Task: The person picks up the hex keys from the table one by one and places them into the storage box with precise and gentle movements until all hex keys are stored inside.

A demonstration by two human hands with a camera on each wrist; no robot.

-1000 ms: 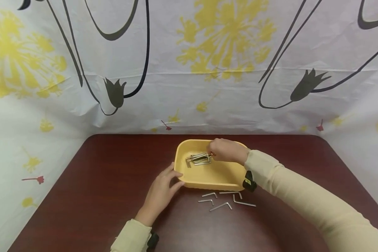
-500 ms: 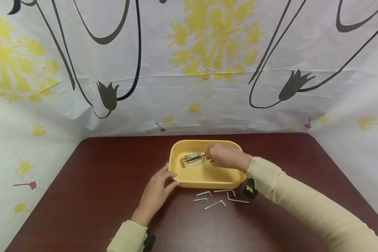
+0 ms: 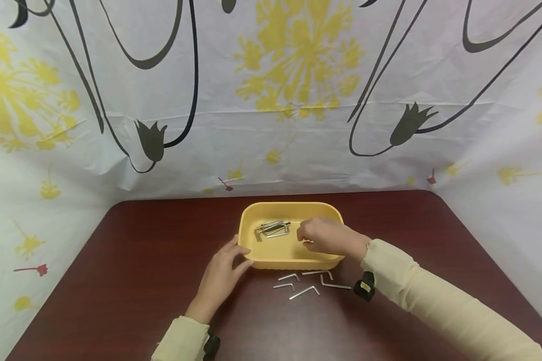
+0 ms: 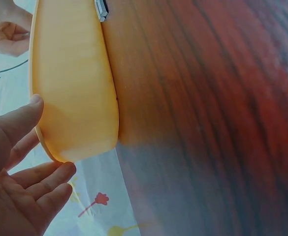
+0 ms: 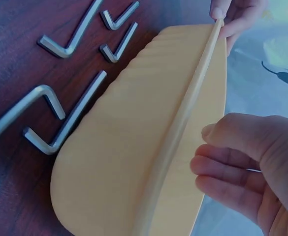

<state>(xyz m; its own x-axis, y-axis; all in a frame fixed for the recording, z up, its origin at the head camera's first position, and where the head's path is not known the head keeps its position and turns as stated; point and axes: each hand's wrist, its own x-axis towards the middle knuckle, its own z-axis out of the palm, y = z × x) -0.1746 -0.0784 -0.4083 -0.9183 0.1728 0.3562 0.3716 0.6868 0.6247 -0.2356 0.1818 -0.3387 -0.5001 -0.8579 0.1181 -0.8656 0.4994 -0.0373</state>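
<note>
A white cloth [image 3: 235,135] printed with yellow, grey and red flowers hangs behind the dark table [image 3: 117,271] and along both sides. From the left, a pale sleeve [image 3: 180,338] with a black strap-on device [image 3: 212,345] leads to the left hand [image 3: 217,276], which pinches the near left corner of the tray [image 3: 293,264], thumb and fingers on either side of the rim. In front of the tray, five loose hex keys [image 3: 304,292] lie scattered on the table, their short ends pointing different ways. Further right, the right sleeve [image 3: 433,296] and its own black device [image 3: 365,286] cross the table, and the right hand [image 3: 327,235] hides part of the tray's right side. Its fingers are loosely bent, with a gap before the thumb, and nothing shows in its hold.

A second ago that hand was touching the keys in the tray; now it is apart from them, further right. The left hand keeps its grip, and the loose keys lie as before.

The yellow tray holds a pile of keys [image 3: 272,229] left of its middle, overlapping, too tangled to count.
</note>
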